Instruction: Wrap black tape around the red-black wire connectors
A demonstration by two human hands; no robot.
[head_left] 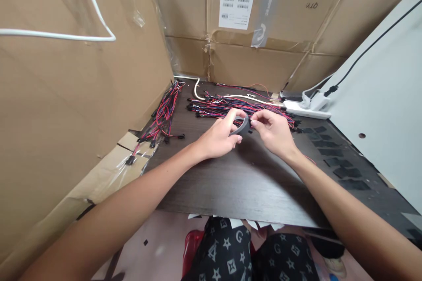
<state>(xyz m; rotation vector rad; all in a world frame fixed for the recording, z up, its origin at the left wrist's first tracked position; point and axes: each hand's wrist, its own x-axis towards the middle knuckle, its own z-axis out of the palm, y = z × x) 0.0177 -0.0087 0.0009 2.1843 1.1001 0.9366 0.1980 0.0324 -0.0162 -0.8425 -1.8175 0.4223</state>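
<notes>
Over the middle of the dark table, my left hand grips a roll of black tape, with fingers through and around its ring. Close to the roll's right side, my right hand pinches with thumb and forefinger at the tape's edge; the end of the tape there is too small to make out clearly. Just beyond both hands lies a bundle of red and black wires with black connectors, partly hidden by the fingers.
A second pile of wires lies at the left against the cardboard. Several black tape pieces stick to the table's right side. A white power strip with plugs sits at the back right. Cardboard walls close off the back and left.
</notes>
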